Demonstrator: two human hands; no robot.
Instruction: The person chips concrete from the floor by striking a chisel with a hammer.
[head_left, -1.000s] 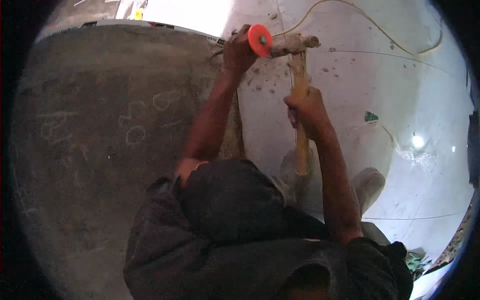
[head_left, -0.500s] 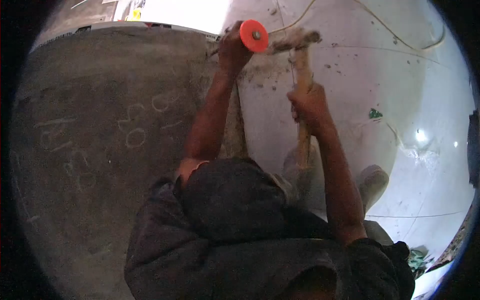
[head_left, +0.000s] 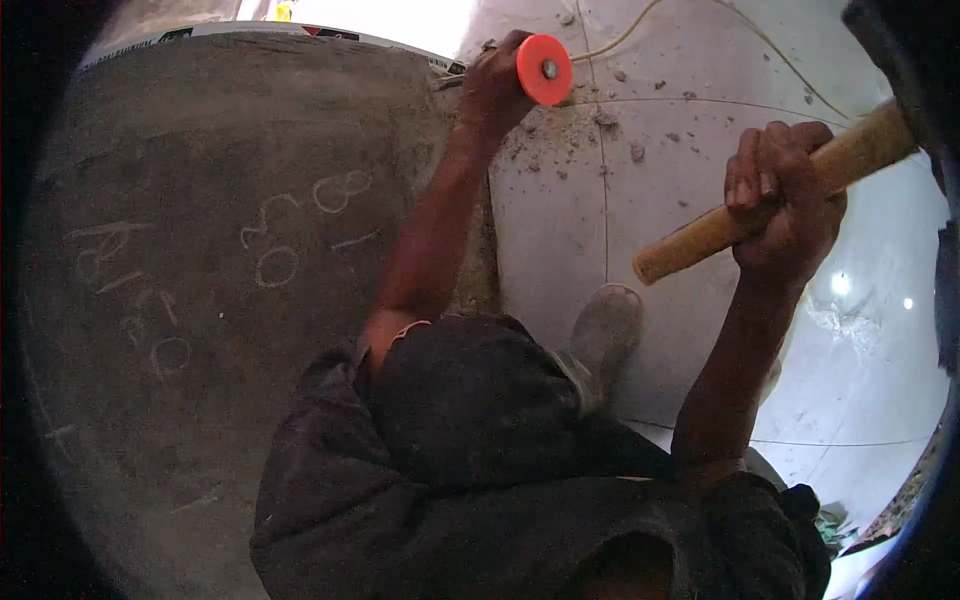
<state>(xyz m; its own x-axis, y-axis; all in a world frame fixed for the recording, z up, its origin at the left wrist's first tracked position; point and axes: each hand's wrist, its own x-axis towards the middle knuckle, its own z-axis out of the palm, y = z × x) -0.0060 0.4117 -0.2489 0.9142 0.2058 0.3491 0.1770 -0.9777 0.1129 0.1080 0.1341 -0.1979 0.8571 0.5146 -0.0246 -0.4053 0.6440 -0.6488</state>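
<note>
My left hand (head_left: 494, 92) is wrapped round a chisel with a round orange-red guard (head_left: 545, 70), at the top end of the dark grey wall. The metal end of the chisel shows in the middle of the guard; its tip is hidden. On the right, my right hand (head_left: 788, 200) grips the wooden handle of a hammer (head_left: 870, 145). The dark hammer head is at the upper right edge of the view, well apart from the chisel.
Chalk marks cover the grey wall (head_left: 300, 130). Rubble bits (head_left: 638, 152) lie on the pale tiled floor (head_left: 660, 350), where a cable (head_left: 765, 40) runs. A dusty shoe (head_left: 608, 325) stands below. Green scraps (head_left: 832, 525) are at the lower right.
The hammer has swung from beside the chisel up and away to the right, with my right hand round its handle. My left hand and the chisel have shifted slightly right.
</note>
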